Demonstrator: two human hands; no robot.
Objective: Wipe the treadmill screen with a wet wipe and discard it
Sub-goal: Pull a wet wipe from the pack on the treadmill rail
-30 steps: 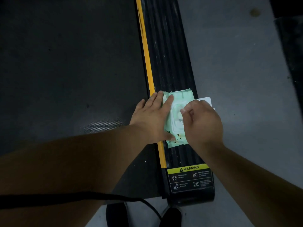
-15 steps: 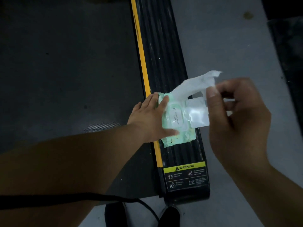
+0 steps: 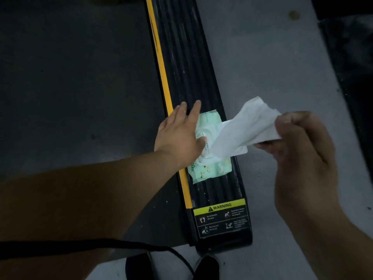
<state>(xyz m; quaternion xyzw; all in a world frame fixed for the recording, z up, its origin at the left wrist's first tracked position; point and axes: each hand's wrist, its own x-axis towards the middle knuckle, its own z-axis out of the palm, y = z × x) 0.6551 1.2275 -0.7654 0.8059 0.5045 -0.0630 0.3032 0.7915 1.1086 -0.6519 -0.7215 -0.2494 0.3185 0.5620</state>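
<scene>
On the side rail (image 3: 189, 63), green pack (image 3: 212, 168) pinned flat under open left hand (image 3: 177, 138). Right hand (image 3: 302, 156) pinching wipe (image 3: 242, 128) by its far corner, near end maybe still caught in the pack, hard to tell in this light. Thin, limp, damp stuff, so best bunched in the palm. Plenty of bare floor (image 3: 272, 67) to the right, belt (image 3: 70, 77) open on the left.

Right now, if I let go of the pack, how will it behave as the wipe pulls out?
The pack looks soft and light, so it would probably lift or slide on the rail. The left hand pins it. The wipe in the right hand drapes limply, likely floppy.
</scene>
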